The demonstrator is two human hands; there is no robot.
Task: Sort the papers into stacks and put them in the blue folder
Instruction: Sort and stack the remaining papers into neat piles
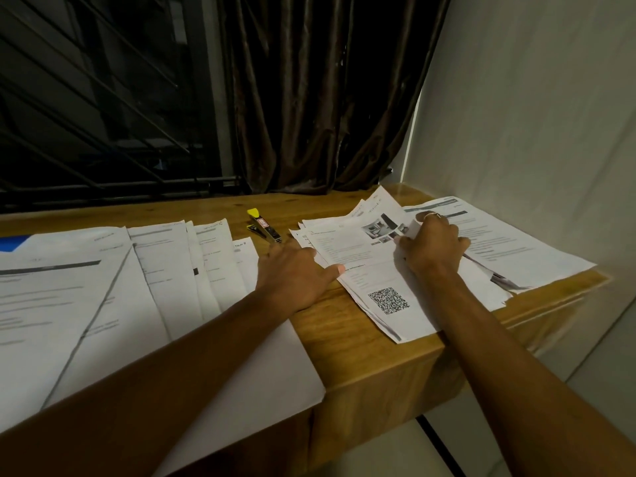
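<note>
Printed papers cover the wooden table [344, 342]. On the left lies a spread of overlapping sheets [103, 297], with a corner of the blue folder [12, 243] showing under them at the far left. To the right is a loose pile [371, 270] whose top sheet bears photos and a QR code. My left hand [296, 273] rests flat, fingers straight, on the left edge of that pile. My right hand [432, 246] grips a curled-up sheet of the pile, fingers bent round its edge. Another printed page [509, 242] lies beyond it.
A yellow and black stapler [263, 225] lies on the table between the two paper groups. A dark curtain and barred window stand behind the table. A white wall closes the right side. Papers overhang the table's front edge.
</note>
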